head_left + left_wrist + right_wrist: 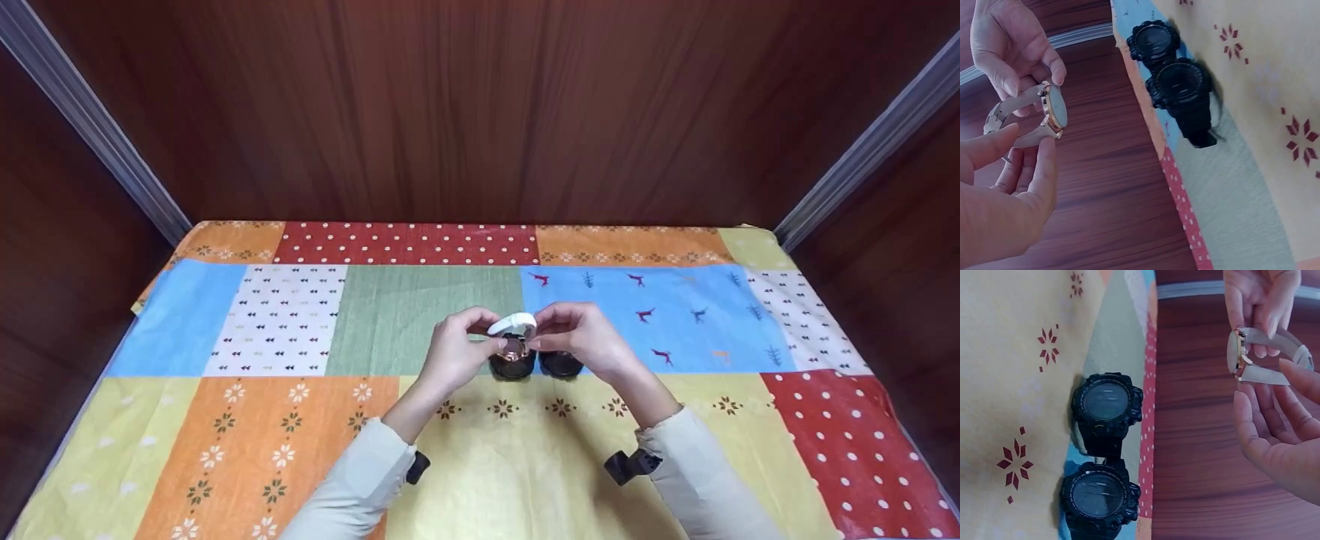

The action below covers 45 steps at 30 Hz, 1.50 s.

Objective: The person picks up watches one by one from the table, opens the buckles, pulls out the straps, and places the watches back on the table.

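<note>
A wristwatch with a white strap (513,325) and a rose-gold case (1049,109) is held up in front of me, its strap closed in a loop. My left hand (457,345) pinches the strap between thumb and fingers at one side of the case. From the other side, my right hand (589,341) grips the same watch, thumb and fingertips at the strap close to the case. Below the hands, two black digital watches (1105,400) (1098,495) lie side by side on the cloth, dials up.
A patchwork-print tablecloth (480,457) covers the table. Dark wood-grain panels (480,112) stand behind it and at both sides, with grey metal strips (112,120) at the corners. Black wrist cameras (634,465) sit at both cuffs.
</note>
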Tool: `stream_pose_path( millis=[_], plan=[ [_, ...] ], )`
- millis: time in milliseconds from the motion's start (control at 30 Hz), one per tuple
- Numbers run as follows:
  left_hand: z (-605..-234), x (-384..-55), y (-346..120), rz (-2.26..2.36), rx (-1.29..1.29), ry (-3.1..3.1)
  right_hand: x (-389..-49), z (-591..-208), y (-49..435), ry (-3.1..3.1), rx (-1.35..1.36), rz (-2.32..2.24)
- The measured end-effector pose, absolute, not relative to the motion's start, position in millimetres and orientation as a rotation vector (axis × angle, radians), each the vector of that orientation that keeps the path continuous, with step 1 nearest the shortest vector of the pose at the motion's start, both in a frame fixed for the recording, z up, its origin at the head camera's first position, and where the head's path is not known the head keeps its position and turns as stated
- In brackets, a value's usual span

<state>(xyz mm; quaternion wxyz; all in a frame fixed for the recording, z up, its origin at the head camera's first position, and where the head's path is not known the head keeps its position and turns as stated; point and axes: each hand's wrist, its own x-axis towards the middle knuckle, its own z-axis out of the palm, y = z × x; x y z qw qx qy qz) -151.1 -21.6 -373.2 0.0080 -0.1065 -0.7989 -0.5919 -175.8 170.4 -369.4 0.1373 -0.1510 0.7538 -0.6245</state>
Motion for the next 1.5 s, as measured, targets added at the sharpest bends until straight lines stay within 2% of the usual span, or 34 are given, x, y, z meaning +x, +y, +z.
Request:
stream_pose_path(
  millis=[533,1500],
  plan=[
    [-370,-146,-20,-1.586,-0.441,-2.620,-175,-360,168,2.264,-0.477,-1.753],
    [-369,-147,-15,-1.699,-0.487,-2.595,-172,-358,166,2.331,-0.511,-1.618]
  ],
)
